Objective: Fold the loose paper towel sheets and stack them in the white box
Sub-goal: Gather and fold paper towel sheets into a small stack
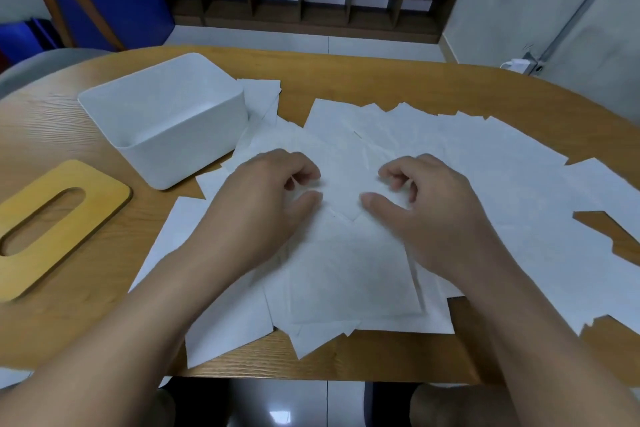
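Here I see both hands in the middle of the frame, down on the paper towel sheets [485,191], which sprawl loose and overlapping across the centre and right of the wooden table [381,80]. The left hand [266,198] has its fingers curled, tips on the top sheet; whether it actually pinches the paper, I cannot tell. Same for the right hand [426,204], curled just beside it. The white box [166,118] sits upper left, touching the sheets' edge. A slotted wooden lid [52,225] lies at far left.
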`<state>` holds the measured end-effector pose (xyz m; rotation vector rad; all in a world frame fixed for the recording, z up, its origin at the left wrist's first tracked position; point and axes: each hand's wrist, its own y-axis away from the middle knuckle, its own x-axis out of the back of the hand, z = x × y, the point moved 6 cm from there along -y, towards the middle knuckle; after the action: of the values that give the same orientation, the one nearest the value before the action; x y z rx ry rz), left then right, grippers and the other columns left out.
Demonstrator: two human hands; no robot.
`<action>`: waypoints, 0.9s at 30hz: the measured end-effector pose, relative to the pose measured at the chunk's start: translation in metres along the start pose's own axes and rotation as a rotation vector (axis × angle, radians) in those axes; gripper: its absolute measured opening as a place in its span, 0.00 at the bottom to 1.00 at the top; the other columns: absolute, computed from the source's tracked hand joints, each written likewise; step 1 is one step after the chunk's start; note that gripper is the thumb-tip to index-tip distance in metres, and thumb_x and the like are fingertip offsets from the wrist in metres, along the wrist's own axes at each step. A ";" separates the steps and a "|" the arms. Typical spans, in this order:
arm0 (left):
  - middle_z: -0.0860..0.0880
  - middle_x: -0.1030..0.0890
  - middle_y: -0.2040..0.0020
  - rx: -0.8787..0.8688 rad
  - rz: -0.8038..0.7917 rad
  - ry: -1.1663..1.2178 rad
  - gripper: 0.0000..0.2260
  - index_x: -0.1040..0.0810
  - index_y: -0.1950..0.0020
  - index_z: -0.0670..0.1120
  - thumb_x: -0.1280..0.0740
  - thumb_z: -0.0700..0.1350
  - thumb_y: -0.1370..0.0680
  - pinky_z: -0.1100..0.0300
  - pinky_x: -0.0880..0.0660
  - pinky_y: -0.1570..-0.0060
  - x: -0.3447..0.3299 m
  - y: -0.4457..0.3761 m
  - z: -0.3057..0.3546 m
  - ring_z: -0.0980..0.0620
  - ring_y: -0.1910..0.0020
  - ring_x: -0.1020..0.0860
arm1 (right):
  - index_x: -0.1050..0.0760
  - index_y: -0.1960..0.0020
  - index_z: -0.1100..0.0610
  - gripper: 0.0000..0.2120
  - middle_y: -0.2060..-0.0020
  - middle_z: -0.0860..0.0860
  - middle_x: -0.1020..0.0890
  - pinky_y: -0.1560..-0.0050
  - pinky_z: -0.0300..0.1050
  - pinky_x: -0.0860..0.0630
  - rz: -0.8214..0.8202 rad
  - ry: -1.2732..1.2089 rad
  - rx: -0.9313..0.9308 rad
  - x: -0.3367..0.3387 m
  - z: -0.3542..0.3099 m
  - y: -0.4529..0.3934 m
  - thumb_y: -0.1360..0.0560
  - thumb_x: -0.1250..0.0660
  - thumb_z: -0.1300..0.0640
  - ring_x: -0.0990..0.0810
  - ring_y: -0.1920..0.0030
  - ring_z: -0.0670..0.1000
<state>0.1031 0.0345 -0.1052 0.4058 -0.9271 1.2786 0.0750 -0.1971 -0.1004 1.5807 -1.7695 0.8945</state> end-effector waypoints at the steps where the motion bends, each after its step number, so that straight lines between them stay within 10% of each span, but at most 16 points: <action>1: 0.57 0.17 0.46 0.001 0.014 -0.005 0.09 0.16 0.39 0.54 0.26 0.50 0.18 0.57 0.24 0.48 -0.003 -0.006 -0.003 0.55 0.46 0.21 | 0.19 0.36 0.46 0.18 0.48 0.41 0.21 0.52 0.41 0.30 0.023 0.007 -0.010 -0.005 0.000 -0.006 0.21 0.26 0.39 0.23 0.49 0.43; 11: 0.54 0.17 0.38 -0.010 -0.008 -0.082 0.14 0.17 0.33 0.53 0.26 0.49 0.19 0.55 0.26 0.43 -0.033 -0.031 -0.003 0.50 0.38 0.22 | 0.17 0.37 0.52 0.14 0.42 0.51 0.22 0.37 0.54 0.22 0.056 0.112 -0.020 -0.039 0.004 -0.037 0.18 0.27 0.46 0.22 0.41 0.53; 22: 0.54 0.35 0.17 -0.018 0.095 -0.013 0.34 0.33 0.16 0.57 0.25 0.46 0.20 0.48 0.34 0.21 -0.011 -0.026 0.000 0.49 0.19 0.37 | 0.20 0.52 0.50 0.07 0.60 0.46 0.16 0.61 0.35 0.26 0.075 -0.330 0.061 -0.021 -0.013 -0.026 0.20 0.26 0.60 0.18 0.59 0.46; 27: 0.62 0.21 0.31 -0.082 0.146 0.064 0.15 0.22 0.28 0.58 0.31 0.49 0.15 0.57 0.30 0.30 0.016 -0.019 0.016 0.61 0.31 0.28 | 0.17 0.47 0.52 0.05 0.58 0.50 0.14 0.59 0.53 0.19 0.060 -0.564 0.113 0.014 -0.025 -0.003 0.18 0.26 0.62 0.15 0.60 0.56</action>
<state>0.1157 0.0277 -0.0795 0.2352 -0.9650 1.3729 0.0764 -0.1855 -0.0740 2.0033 -2.1835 0.6154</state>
